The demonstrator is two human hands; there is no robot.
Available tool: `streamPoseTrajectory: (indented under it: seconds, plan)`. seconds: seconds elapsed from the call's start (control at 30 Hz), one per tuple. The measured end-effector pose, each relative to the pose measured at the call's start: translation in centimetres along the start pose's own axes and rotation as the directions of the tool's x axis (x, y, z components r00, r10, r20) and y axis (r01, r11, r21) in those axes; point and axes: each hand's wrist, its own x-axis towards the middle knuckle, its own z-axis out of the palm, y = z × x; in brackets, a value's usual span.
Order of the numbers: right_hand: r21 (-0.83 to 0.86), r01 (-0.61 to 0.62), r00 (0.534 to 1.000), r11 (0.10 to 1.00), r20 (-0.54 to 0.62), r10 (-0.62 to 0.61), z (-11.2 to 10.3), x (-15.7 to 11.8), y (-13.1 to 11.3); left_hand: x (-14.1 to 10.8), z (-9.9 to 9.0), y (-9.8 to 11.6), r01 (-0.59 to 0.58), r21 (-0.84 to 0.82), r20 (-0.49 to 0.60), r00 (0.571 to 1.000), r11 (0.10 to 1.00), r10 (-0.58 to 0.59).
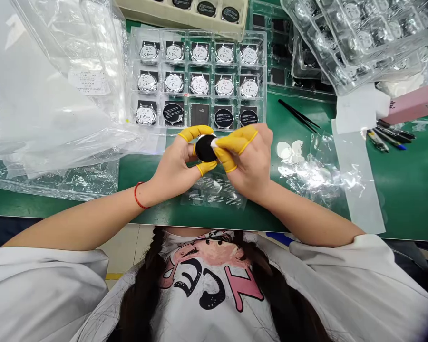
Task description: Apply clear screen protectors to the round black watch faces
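Note:
My left hand [176,166], with yellow finger cots, grips a round watch case [204,151] by its edge, its black face turned up. My right hand [249,166], also in yellow finger cots, pinches a small white wad [214,142] against the right edge of that face. What the wad is made of I cannot tell. Just beyond my hands lies a clear blister tray [265,78] holding several watch cases, most showing silver-white printed backs. In its front row, some have black printed discs on top, and one pocket [199,115] shows only its black insert.
Below my hands lies a clear sheet of printed labels [217,197]. Black tweezers [298,115], clear film scraps [314,171], pens [388,137] and a pink box [417,102] are at right. Stacked trays [364,42] stand back right. Plastic bags [50,95] cover the left.

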Motion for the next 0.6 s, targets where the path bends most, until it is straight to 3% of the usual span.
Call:
streamPoseTrajectory:
  seconds: [0.1, 0.17, 0.37, 0.47, 0.6]
  plan:
    - [-0.040, 0.125, 0.992, 0.991, 0.005, -0.124, 0.4, -1.1, -0.2, 0.0, -0.2, -0.1, -0.018, 0.038, 0.014, 1.000, 0.999, 0.018]
    - [-0.079, 0.139, 0.990, 0.987, 0.039, -0.136, 0.9, -1.3, -0.2, 0.0, -0.1, -0.4, -0.033, 0.061, 0.019, 0.999, 0.998, 0.032]
    - [-0.055, -0.074, 0.996, 0.996, 0.054, 0.077, 0.9, 1.0, 1.6, -0.1, 0.3, -0.3, 0.018, -0.020, 0.007, 1.000, 1.000, -0.018]
    - [-0.011, -0.187, 0.977, 0.982, 0.102, 0.187, -0.9, 1.7, 2.9, -0.3, 0.3, 0.5, 0.006, -0.016, -0.003, 1.000, 1.000, -0.006]
    - [0.164, -0.354, 0.925, 0.921, 0.207, 0.319, -4.1, 1.4, 3.7, -0.7, 0.0, 1.3, -0.091, 0.038, -0.055, 0.994, 0.995, 0.093]
